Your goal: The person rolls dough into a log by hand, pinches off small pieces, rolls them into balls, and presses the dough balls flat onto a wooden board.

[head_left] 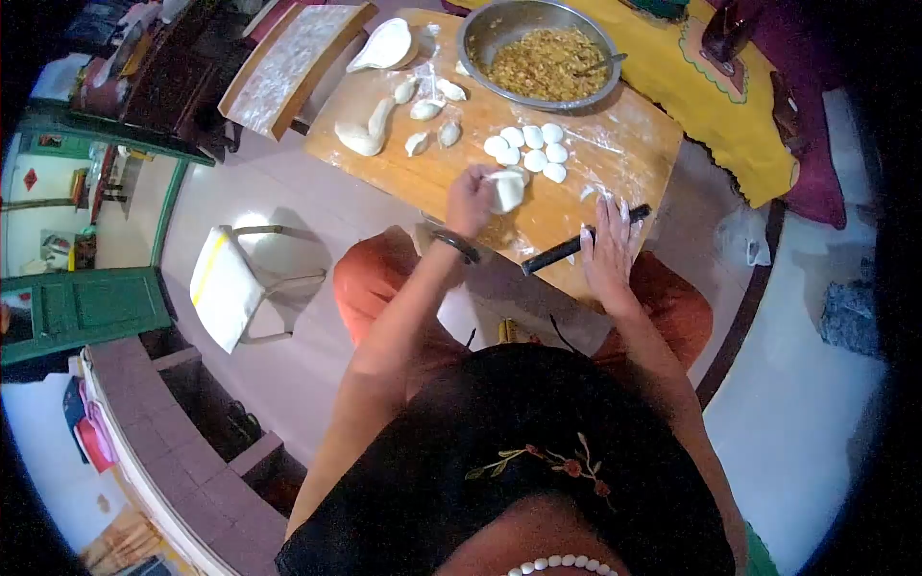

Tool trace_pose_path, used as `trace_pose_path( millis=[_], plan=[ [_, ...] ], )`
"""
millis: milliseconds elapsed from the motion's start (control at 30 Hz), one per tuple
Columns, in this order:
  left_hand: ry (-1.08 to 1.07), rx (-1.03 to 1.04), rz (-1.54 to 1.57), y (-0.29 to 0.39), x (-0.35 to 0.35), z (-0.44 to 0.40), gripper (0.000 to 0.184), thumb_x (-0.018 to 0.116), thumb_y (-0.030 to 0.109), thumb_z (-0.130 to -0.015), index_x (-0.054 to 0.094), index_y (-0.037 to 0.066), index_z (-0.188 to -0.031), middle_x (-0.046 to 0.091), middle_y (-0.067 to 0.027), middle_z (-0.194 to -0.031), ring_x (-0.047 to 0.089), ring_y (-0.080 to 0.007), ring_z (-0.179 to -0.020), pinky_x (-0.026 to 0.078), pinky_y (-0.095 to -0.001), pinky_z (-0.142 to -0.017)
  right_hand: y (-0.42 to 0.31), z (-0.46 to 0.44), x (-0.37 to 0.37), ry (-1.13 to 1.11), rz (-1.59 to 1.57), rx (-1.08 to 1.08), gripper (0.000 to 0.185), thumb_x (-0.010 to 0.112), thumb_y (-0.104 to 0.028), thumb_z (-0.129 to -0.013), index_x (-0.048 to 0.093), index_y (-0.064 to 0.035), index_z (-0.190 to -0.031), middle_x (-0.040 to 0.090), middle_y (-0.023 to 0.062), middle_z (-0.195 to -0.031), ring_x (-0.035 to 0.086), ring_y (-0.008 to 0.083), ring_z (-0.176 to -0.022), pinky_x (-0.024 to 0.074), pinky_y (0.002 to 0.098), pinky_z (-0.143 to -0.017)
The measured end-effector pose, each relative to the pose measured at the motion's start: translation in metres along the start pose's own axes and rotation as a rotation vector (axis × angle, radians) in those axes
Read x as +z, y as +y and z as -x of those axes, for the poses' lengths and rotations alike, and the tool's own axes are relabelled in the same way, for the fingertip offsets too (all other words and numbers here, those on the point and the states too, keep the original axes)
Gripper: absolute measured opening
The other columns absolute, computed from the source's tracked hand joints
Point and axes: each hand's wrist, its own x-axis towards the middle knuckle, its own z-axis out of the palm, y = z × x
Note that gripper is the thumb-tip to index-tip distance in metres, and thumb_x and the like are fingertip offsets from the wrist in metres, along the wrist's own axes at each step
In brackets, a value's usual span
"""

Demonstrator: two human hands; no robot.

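Nearest the camera: white bead necklace [562,564] above a black shirt [576,403]. Left hand [471,200], dark bracelet at wrist: grip pinching one edge of a flat dough piece [507,191], just beside the small dough rounds [533,161]; cannot tell if the piece touches the table [432,178]. Right hand [609,248]: fingers spread over a dark rolling pin [552,256], lying slantwise at the table's near edge. Far side: metal bowl [468,58] of chopped filling [543,65], spoon [603,63] in it.

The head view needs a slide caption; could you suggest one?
Left hand holds a dough wrapper; right hand rests on a black rolling pin.
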Motion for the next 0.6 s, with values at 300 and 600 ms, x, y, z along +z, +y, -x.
trace_pose_path(
  millis=[300, 600],
  plan=[
    [0.361, 0.323, -0.81, 0.028, -0.047, -0.007, 0.027, 0.063, 0.01, -0.086, 0.062, 0.003, -0.113, 0.065, -0.0175, -0.1, 0.062, -0.0389, -0.085, 0.05, -0.0479, -0.073, 0.002, -0.013, 0.0, 0.066, -0.014, -0.093, 0.059, 0.063, -0.028, -0.087, 0.044, -0.0012, -0.136, 0.045, 0.0186, -0.138, 0.041, 0.0356, -0.127, 0.0186, 0.0553, -0.114],
    [0.216, 0.154, -0.902, -0.003, 0.011, -0.015, 0.022, 0.064, 0.017, -0.085, 0.065, 0.007, -0.104, 0.062, -0.0174, -0.103, 0.062, -0.0393, -0.091, 0.05, -0.0481, -0.076, 0.014, -0.043, -0.005, 0.115, -0.097, -0.179, 0.06, 0.065, -0.022, -0.08, 0.047, 0.0007, -0.132, 0.046, 0.0198, -0.132, 0.044, 0.0365, -0.119, 0.0322, 0.0485, -0.105]
  ],
)
